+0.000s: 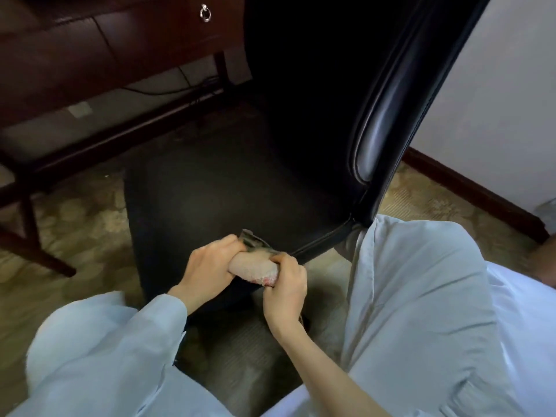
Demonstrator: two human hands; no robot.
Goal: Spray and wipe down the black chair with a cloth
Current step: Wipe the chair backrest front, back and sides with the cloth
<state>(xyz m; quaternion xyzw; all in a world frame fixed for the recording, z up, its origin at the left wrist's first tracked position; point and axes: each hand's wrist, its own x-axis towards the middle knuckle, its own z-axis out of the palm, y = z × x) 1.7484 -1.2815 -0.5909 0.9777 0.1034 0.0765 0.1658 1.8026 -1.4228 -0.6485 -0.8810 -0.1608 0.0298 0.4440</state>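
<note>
The black chair [228,188] fills the middle of the view, its seat facing me and its shiny backrest rising at the upper right. A rolled pinkish cloth [254,267] with a grey-green edge lies at the seat's front edge. My left hand [207,264] grips the cloth's left end with curled fingers. My right hand [284,291] grips its right end, thumb on top. Both hands hold the cloth just above the seat's near edge. No spray bottle is in view.
A dark wooden desk [90,55] with a ring-handled drawer stands at the upper left, cables running under it. Patterned carpet [75,218] covers the floor. A white wall with a dark baseboard [469,188] runs along the right. My light-blue clothing fills the lower right.
</note>
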